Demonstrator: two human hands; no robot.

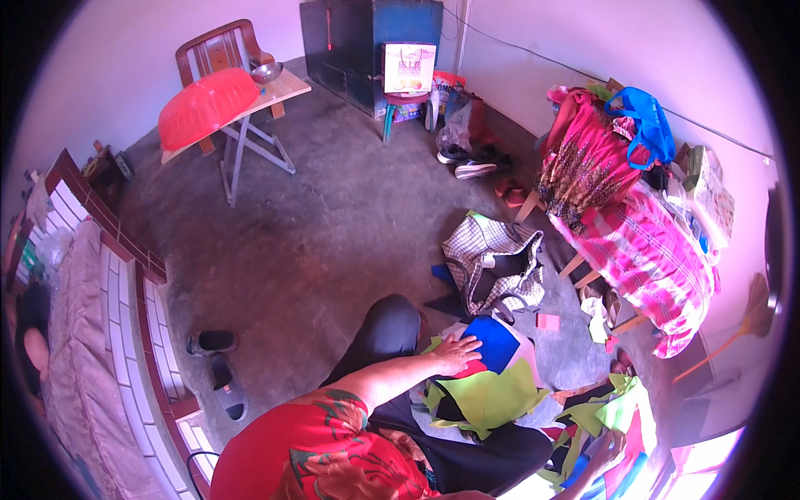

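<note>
My left hand [454, 354] lies with its fingers spread on a blue cloth piece [492, 342] at the top of a pile over my lap. A lime green piece [492, 402] and a pale one [525, 367] lie beside it, with a bit of red showing under my hand. At the lower right, my right hand [612, 450] is among more loose cloth scraps. Its fingers look curled at the lower edge of a lime green cloth piece [621, 404]; their tips are partly hidden.
A checked bag [492, 258] sits open on the floor ahead, near a small pink block [547, 322]. On the right, a bench carries a pink plaid cloth [642, 258]. Slippers [225, 387] lie at left. Farther back stands a folding table with a red basin [208, 107].
</note>
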